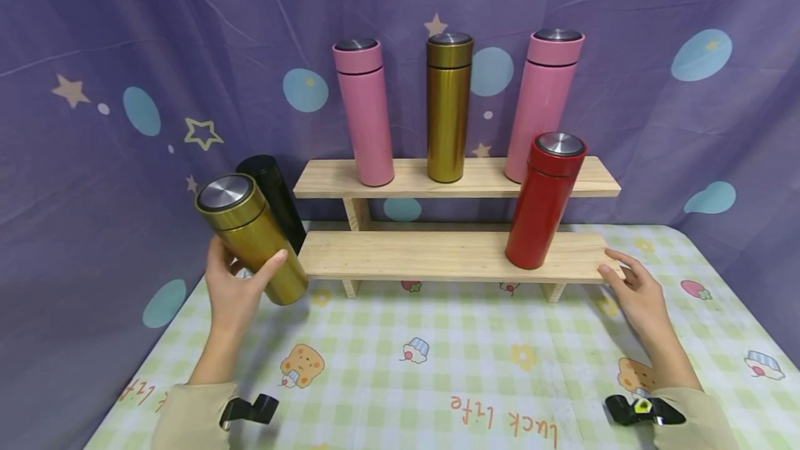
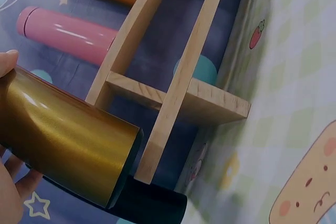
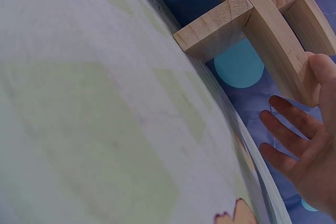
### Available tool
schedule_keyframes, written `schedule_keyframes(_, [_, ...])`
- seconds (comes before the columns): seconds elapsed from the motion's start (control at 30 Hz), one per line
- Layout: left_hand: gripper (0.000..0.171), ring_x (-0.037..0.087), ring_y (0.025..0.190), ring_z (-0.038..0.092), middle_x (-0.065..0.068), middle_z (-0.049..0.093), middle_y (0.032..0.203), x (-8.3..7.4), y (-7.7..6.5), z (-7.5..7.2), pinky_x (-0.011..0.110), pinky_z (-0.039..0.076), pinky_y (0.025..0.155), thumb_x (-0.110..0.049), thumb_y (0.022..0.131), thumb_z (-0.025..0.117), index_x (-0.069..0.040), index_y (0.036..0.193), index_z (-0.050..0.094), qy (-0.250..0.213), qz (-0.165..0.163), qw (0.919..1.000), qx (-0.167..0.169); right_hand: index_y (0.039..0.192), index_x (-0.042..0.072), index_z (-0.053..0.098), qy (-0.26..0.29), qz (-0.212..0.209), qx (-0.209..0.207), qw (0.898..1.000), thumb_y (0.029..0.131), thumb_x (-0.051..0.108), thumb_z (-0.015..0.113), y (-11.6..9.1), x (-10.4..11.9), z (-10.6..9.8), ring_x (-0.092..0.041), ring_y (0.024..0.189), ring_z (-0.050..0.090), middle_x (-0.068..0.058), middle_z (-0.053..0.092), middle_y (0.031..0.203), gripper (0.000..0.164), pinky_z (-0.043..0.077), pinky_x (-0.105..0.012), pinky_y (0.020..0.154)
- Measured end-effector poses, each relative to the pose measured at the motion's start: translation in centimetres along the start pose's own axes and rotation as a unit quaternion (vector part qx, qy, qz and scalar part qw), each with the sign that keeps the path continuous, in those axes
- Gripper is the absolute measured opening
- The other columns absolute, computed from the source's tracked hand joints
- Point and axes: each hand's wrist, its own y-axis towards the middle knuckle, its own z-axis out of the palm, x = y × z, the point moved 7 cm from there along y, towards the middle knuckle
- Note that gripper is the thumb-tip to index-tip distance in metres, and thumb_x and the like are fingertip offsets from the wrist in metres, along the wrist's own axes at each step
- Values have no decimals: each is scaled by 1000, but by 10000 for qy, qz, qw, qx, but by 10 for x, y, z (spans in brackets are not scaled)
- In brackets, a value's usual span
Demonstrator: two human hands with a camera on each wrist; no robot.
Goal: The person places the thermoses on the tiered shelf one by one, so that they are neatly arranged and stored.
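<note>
My left hand grips a gold thermos flask, thumb on one side and fingers around the other. The flask tilts, its silver-topped lid toward the upper left, its base near the left end of the lower shelf. Behind it a black flask stands partly hidden. In the left wrist view, the gold flask overlaps the black flask. At the right end of the wooden two-step rack, my right hand touches the lower board; its fingers are spread, fairly straight.
On the upper shelf stand a pink flask, a gold flask and another pink flask. A red flask stands toward the right of the lower shelf. The rack sits on a checked tablecloth before a purple curtain.
</note>
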Motion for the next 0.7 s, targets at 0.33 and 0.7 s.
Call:
schedule_keyframes(0.33, [62, 6, 97, 55, -16, 55, 107, -25, -4, 17, 21, 43, 81, 6, 73, 80, 0, 129, 53, -112, 112, 9996, 219, 152, 33, 40, -9, 14, 11, 10000, 96, 54, 55, 0, 3, 0, -5, 112, 52, -22, 36, 152, 61, 41, -40, 93])
schedule_keyframes(0.7, [68, 9, 102, 56, -12, 57, 113, -20, -7, 43, 24, 43, 83, 1, 74, 83, -1, 134, 50, -367, 224, 9975, 555, 151, 32, 41, -8, -88, -11, 10000, 97, 52, 56, 0, 0, -1, 10, 98, 46, -24, 38, 150, 61, 40, -23, 83])
